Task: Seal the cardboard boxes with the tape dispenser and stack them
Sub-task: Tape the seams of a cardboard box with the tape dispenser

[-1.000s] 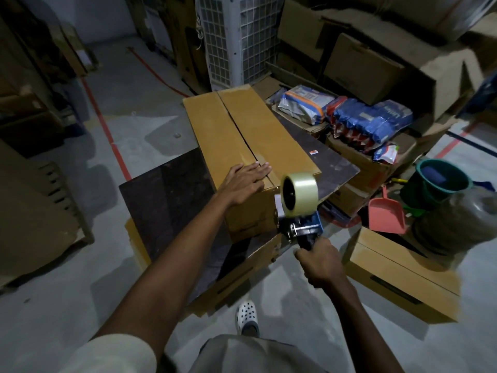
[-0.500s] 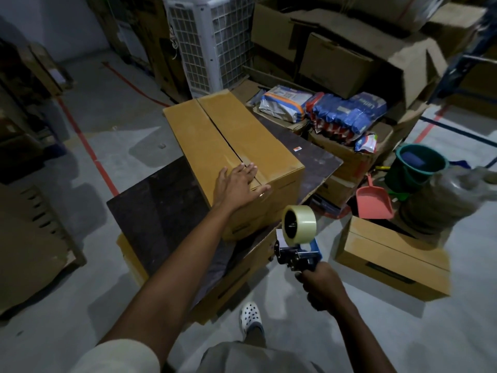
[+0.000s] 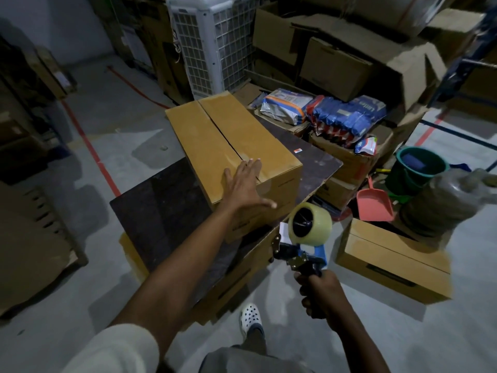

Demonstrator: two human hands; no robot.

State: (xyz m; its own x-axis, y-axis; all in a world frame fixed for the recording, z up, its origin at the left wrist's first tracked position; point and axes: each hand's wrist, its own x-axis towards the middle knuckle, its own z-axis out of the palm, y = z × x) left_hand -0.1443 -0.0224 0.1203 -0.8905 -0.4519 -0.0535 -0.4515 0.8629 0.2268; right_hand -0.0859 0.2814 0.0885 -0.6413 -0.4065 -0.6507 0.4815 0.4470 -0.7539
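Cardboard box (image 3: 228,135): it is set lengthwise on the table (image 3: 161,211), with its two top flaps closed and the centre seam seen as a dark line running away from the camera.
Left hand (image 3: 243,184): it is laid flat on the near end of the box top, across the seam; the fingers (image 3: 252,164) are held straight and slightly spread, and the thumb is stretched out along the near edge.
Right hand (image 3: 320,294): its fingers are wrapped round the handle of the tape dispenser (image 3: 304,254).
Tape dispenser: it is held below and to the right of the box's near corner, apart from the box, with the clear tape roll (image 3: 309,223) turned upward and the blue frame under it.
Table: a dark board is carried on lower cartons (image 3: 236,278), whose edges are seen beneath it.
Second cardboard box (image 3: 390,262): it is placed on the floor to the right, closed.
Right side: a pink dustpan (image 3: 373,203) and a green bucket (image 3: 419,165) are seen near that box.
Behind: blue packets (image 3: 347,114) are piled on open cartons beside a white grilled unit (image 3: 215,44).
Floor: a red line (image 3: 91,149) is marked at left, and a white clog (image 3: 250,317) is seen at the bottom.
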